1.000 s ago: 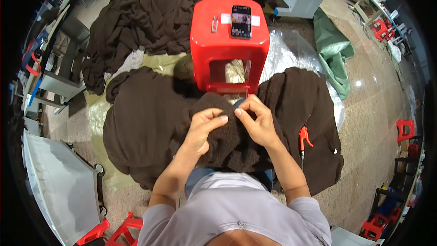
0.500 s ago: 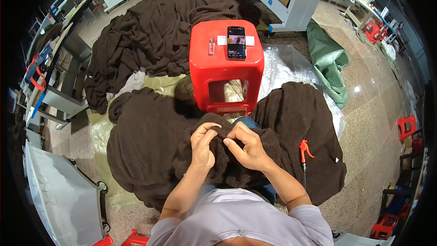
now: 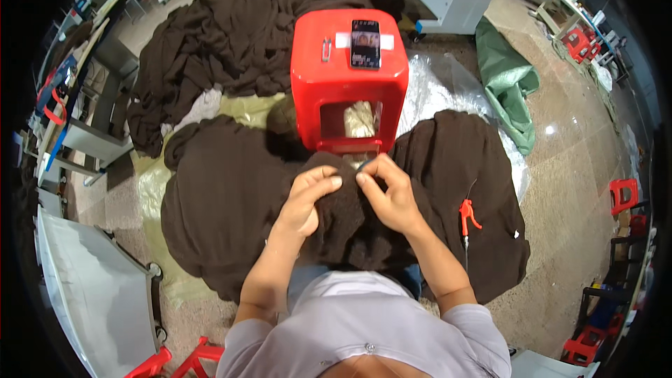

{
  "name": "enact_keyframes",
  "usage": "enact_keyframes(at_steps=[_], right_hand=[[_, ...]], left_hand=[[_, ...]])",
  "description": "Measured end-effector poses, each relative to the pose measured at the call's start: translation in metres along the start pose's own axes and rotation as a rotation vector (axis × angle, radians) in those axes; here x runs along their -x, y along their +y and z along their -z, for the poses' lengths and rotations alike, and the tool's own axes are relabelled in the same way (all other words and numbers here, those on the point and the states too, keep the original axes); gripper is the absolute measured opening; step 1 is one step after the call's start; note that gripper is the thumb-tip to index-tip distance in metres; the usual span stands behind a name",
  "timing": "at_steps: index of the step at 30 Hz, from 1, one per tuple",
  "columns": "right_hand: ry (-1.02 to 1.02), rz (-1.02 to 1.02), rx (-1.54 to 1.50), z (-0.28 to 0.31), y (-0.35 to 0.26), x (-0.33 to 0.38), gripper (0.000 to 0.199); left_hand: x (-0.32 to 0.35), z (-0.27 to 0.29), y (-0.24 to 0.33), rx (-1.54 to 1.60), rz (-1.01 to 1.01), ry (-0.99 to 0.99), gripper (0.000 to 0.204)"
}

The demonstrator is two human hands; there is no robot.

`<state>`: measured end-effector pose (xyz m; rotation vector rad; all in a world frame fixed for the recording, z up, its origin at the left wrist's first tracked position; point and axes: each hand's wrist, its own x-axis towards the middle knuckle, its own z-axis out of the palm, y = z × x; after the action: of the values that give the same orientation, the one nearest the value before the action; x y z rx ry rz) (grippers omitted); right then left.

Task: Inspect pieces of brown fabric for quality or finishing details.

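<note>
Dark brown knit fabric (image 3: 341, 227) lies over my lap, its upper edge stretched between my two hands. My left hand (image 3: 308, 196) is closed, thumb against the fingers, pinching the fabric on its left side. With thumb and index finger together, my right hand (image 3: 389, 192) pinches the fabric edge on the right. Just ahead stands a red plastic stool (image 3: 350, 80), carrying a phone (image 3: 366, 45) with a lit screen and a small pair of thread snips (image 3: 326, 50). A red air blow gun (image 3: 468, 217) rests on the brown fabric to my right.
Large brown fabric heaps (image 3: 217, 203) sit on both sides of me, with another pile (image 3: 231, 35) behind the stool. Plastic sheeting (image 3: 441, 91) and a green sack (image 3: 507, 91) cover floor at the right. A wheeled white cart (image 3: 98, 287) stands at lower left.
My hands have moved apart and slightly farther forward, spreading the fabric between them. The whole scene has shifted up a little in the view, and the phone's screen picture differs.
</note>
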<state>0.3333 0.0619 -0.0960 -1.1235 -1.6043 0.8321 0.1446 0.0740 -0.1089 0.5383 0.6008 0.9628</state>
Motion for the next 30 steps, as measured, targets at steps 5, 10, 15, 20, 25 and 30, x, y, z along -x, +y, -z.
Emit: enact_keyframes(at_steps=[5,10,15,20,25,30], right_hand=[[-0.102,-0.043,-0.163,0.0,-0.008,-0.005,0.011],[-0.019,-0.188,-0.202,-0.003,0.006,-0.004,0.013],[0.007,-0.263,-0.219,-0.008,0.009,0.0,0.013],[-0.005,-0.234,-0.207,-0.009,0.008,-0.003,0.014],[-0.06,-0.112,-0.165,-0.016,-0.004,0.004,0.009],[-0.026,-0.018,-0.121,-0.02,-0.008,0.005,0.009]], left_hand=[[0.001,0.001,0.0,-0.113,0.024,0.026,0.011],[0.007,0.003,-0.001,-0.201,0.059,0.024,0.019],[0.007,0.001,-0.003,-0.216,0.074,0.049,0.02],[0.003,0.003,-0.006,-0.184,0.041,0.081,0.018],[-0.002,0.004,-0.018,-0.254,-0.154,0.236,0.011],[-0.004,-0.011,-0.024,-0.002,-0.262,0.267,0.016]])
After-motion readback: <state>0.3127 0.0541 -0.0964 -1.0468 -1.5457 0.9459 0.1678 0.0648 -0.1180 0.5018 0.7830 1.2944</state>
